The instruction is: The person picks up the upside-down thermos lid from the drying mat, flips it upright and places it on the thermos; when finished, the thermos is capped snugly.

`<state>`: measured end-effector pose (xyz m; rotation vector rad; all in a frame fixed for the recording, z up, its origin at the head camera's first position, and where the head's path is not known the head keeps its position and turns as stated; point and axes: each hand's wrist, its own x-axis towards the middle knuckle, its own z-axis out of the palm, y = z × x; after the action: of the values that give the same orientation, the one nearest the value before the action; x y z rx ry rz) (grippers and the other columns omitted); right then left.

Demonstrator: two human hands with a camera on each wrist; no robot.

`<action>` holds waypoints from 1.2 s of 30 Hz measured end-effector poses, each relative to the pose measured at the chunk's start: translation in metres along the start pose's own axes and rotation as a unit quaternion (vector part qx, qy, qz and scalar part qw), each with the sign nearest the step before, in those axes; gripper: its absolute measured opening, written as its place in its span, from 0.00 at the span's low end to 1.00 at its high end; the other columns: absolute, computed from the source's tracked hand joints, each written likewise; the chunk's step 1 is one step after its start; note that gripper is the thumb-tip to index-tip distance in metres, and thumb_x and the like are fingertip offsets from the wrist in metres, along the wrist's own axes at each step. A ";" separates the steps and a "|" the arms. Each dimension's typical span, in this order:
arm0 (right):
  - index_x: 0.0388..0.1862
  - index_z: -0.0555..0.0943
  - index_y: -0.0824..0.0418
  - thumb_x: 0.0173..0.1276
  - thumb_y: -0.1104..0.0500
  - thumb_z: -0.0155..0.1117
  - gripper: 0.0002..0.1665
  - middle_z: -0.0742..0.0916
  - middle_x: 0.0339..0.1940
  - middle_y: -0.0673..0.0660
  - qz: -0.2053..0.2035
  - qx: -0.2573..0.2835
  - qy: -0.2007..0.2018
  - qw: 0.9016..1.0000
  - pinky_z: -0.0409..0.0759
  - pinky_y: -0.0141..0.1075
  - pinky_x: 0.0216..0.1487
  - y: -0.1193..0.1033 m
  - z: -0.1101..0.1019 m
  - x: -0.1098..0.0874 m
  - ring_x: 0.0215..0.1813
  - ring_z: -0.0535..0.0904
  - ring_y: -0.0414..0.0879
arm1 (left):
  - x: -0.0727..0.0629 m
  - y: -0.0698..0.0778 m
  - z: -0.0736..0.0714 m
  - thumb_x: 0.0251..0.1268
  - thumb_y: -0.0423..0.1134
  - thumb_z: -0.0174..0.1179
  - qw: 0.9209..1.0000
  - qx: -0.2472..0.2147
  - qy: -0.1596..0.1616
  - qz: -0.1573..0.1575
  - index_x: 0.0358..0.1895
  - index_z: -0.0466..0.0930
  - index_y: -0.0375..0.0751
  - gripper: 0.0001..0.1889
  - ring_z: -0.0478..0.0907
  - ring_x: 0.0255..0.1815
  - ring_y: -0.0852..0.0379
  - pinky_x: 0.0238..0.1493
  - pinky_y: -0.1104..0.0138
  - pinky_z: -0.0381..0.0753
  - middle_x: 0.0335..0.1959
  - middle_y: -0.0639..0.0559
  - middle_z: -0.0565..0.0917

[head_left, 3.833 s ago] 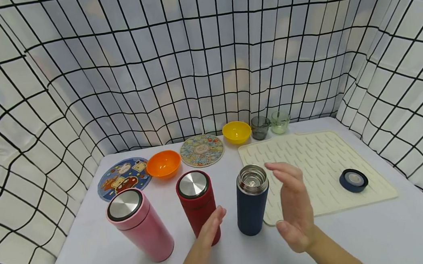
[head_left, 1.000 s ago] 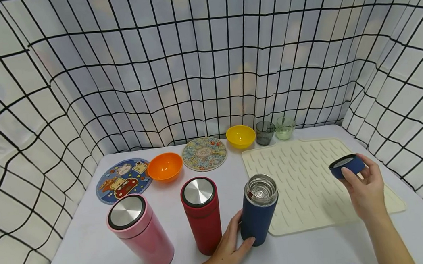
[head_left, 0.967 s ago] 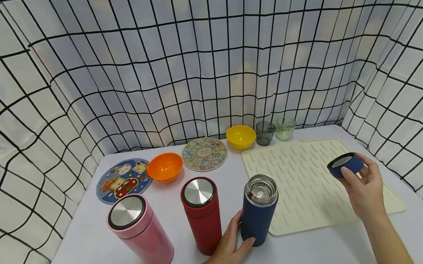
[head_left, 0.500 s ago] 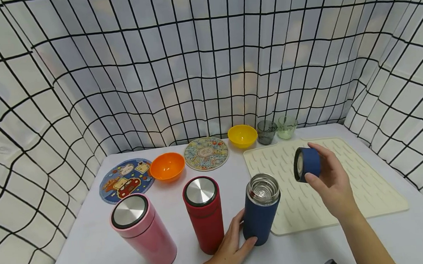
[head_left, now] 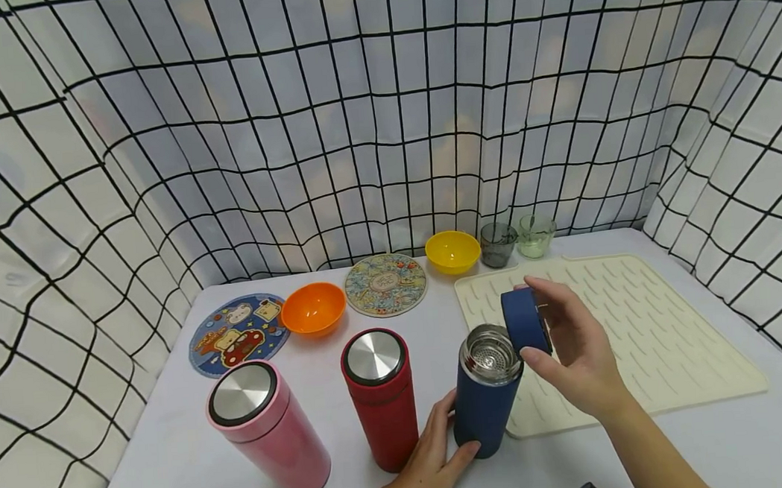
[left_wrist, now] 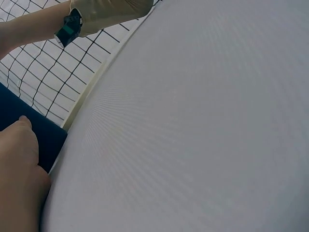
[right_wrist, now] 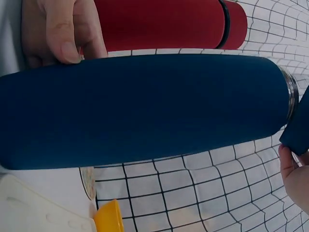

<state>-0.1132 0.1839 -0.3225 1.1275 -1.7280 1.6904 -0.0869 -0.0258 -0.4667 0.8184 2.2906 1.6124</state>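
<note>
An uncapped blue thermos stands upright in the head view, its steel mouth and perforated strainer showing. My left hand holds it low down, thumb in front and fingers on its left side. That thumb also shows against the thermos body in the right wrist view. With thumb and fingertips, my right hand pinches the blue lid, tipped on its side right at the mouth's right rim. In the left wrist view, the left hand overlaps the thermos.
A red thermos stands just left of the left hand, and a pink one farther left. Behind are an orange bowl, two round mats, a yellow bowl and two glass cups. A cream drying mat lies to the right.
The right hand has picked the lid up from the drying mat, turned it on its side and brought it left to the thermos mouth. The left hand has taken hold of the thermos.
</note>
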 end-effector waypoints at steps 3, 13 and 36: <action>0.58 0.63 0.79 0.53 0.70 0.66 0.35 0.73 0.55 0.66 -0.006 -0.007 -0.012 1.000 0.70 0.32 0.52 0.000 0.005 0.001 0.52 0.70 0.50 | 0.000 -0.001 0.000 0.68 0.52 0.47 1.000 0.006 0.001 0.005 0.70 0.40 0.50 0.34 0.54 0.68 0.52 0.63 0.58 0.59 0.67 0.48 0.54; 0.55 0.67 0.78 0.50 0.72 0.66 0.32 0.72 0.56 0.71 0.008 -0.014 -0.034 0.999 0.72 0.35 0.54 0.005 0.014 -0.001 0.59 0.68 0.54 | 0.000 -0.003 0.000 0.69 0.51 0.47 1.000 -0.001 -0.010 -0.003 0.70 0.41 0.50 0.33 0.56 0.67 0.53 0.63 0.60 0.60 0.68 0.49 0.52; 0.68 0.45 0.74 0.61 0.65 0.63 0.47 0.69 0.63 0.66 0.041 0.101 -0.026 0.994 0.72 0.38 0.55 0.019 0.029 -0.020 0.61 0.70 0.53 | 0.000 -0.003 0.000 0.69 0.50 0.47 1.000 -0.001 -0.012 0.009 0.69 0.40 0.48 0.33 0.55 0.67 0.53 0.63 0.61 0.60 0.67 0.47 0.53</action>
<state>-0.1116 0.1587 -0.3533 1.2123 -1.6855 1.9374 -0.0878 -0.0269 -0.4689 0.8546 2.2708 1.6040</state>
